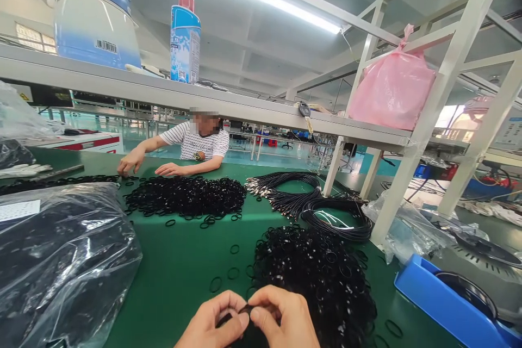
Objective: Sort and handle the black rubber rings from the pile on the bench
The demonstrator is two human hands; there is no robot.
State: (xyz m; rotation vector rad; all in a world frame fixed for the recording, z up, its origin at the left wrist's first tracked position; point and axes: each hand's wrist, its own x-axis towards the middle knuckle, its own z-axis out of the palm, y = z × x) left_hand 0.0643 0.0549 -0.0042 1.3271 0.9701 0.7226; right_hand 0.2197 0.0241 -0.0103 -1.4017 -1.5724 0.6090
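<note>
My left hand (218, 319) and my right hand (284, 316) meet at the bottom middle, thumbs and forefingers pinched together. Between their fingertips is a small black ring (246, 309), mostly covered by the fingers. Just beyond and to the right of my right hand lies a big heap of thin black rings (312, 274). Several loose rings, such as one ring (232, 273), lie flat on the green table (175, 266) ahead of my left hand.
A second ring heap (187, 196) lies before a person in a striped shirt (193, 138). Coiled black cables (291, 187) sit near a shelf post (402, 174). A plastic bag (69, 261) fills the left, a blue bin (448, 304) the right. The shelf (244, 106) spans overhead.
</note>
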